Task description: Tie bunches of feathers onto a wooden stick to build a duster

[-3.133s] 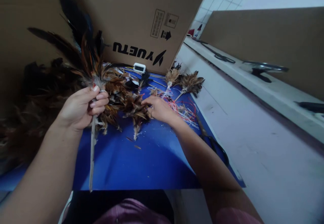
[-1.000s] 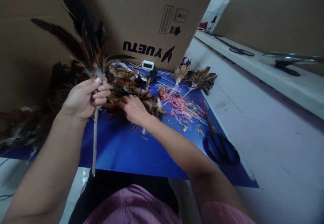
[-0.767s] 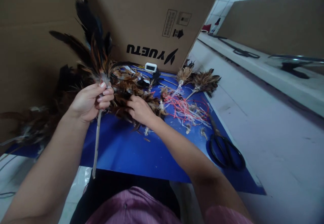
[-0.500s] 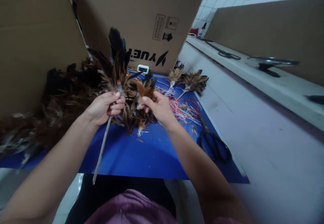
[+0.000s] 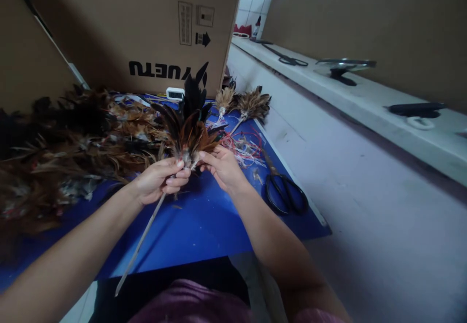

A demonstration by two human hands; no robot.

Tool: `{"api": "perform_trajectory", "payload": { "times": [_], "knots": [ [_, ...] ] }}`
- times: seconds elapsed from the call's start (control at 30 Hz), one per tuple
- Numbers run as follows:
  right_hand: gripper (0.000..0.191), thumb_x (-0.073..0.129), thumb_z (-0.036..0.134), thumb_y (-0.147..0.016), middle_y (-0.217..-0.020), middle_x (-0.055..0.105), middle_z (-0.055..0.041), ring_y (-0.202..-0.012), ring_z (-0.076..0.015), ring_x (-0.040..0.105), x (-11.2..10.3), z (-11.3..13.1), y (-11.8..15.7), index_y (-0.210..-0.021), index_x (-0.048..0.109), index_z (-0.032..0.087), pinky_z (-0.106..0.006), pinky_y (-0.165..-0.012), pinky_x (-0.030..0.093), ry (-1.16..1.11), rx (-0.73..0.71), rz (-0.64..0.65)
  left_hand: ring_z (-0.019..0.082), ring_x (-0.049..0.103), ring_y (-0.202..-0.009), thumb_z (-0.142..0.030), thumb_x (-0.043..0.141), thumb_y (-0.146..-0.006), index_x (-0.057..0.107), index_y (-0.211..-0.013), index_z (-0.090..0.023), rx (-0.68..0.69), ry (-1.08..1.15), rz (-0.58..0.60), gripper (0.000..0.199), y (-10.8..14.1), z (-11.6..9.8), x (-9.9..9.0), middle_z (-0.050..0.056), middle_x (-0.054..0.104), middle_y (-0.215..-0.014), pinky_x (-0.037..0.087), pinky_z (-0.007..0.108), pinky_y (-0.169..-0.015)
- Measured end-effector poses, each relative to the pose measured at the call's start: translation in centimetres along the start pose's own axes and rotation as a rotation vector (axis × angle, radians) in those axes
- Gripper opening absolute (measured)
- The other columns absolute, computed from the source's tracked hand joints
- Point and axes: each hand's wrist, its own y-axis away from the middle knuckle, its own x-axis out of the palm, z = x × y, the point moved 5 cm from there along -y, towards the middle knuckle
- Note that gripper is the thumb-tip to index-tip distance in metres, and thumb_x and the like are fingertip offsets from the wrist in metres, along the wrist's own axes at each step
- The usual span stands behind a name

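Observation:
My left hand [image 5: 164, 179] is closed round a thin stick [image 5: 140, 242], just under the dark and brown feathers bunched at its top. Together they form a feather duster [image 5: 188, 123] whose bare stick slants down toward my lap. My right hand [image 5: 221, 167] pinches a small tuft of brown feathers [image 5: 206, 140] by its pale base, against the right side of the bunch. Where the tuft meets the stick is partly covered by my fingers.
Loose feathers [image 5: 80, 157] heap up on the left of the blue table [image 5: 204, 225]. Black-handled scissors [image 5: 286, 191] lie at the right, near red and white strings [image 5: 246, 145]. Two small feather bundles [image 5: 251, 104] lie behind. A cardboard box [image 5: 146, 26] stands at the back, a wall ledge [image 5: 339, 87] at the right.
My right hand has brought the brown tuft from above the table to the bunch on the stick. My left hand still holds the stick. The view has turned right.

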Motion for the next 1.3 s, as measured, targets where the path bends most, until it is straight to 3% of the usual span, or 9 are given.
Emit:
{"api": "perform_trajectory", "payload": {
  "times": [0.5,0.8,1.1,1.3],
  "knots": [
    [0.023,0.076,0.024,-0.060,-0.062,0.061,0.0027,-0.053,-0.0088,0.056,-0.2,-1.2,0.0,-0.070,0.056,0.016,-0.020,-0.043,0.039,0.107,-0.026,-0.094,0.001,0.026,-0.044,-0.026,0.060,-0.086,0.056,-0.082,-0.011,-0.044,-0.079,0.024,0.016,-0.3,1.3,-0.8,-0.004,0.038,-0.065,0.017,0.010,-0.036],
    [0.016,0.069,0.019,-0.064,-0.061,0.060,0.0033,-0.053,-0.0099,0.059,0.0,-1.2,0.2,-0.072,0.055,0.017,-0.021,-0.045,0.044,0.128,-0.067,-0.154,0.000,0.023,-0.044,-0.029,0.061,-0.086,0.054,-0.087,-0.013,-0.044,-0.134,-0.011,0.017,-0.2,1.4,-0.6,-0.005,0.037,-0.065,0.014,0.010,-0.036],
    [0.033,0.080,0.028,-0.055,-0.059,0.059,0.0048,-0.048,-0.0093,0.057,-0.1,-1.8,0.1,-0.069,0.052,0.018,-0.022,-0.044,0.049,0.086,-0.001,-0.179,0.000,0.024,-0.044,-0.032,0.063,-0.084,0.054,-0.089,-0.013,-0.073,-0.170,-0.033,0.021,-0.3,1.7,-0.6,-0.004,0.039,-0.067,0.015,0.009,-0.036],
    [0.034,0.081,0.026,-0.053,-0.058,0.058,0.0053,-0.047,-0.0088,0.056,0.1,-2.1,0.2,-0.068,0.052,0.018,-0.023,-0.045,0.051,0.048,0.039,-0.183,0.001,0.027,-0.043,-0.029,0.062,-0.085,0.055,-0.089,-0.014,-0.095,-0.196,-0.098,0.017,-0.1,1.7,-0.8,-0.003,0.041,-0.067,0.016,0.009,-0.036]
  ]
}}
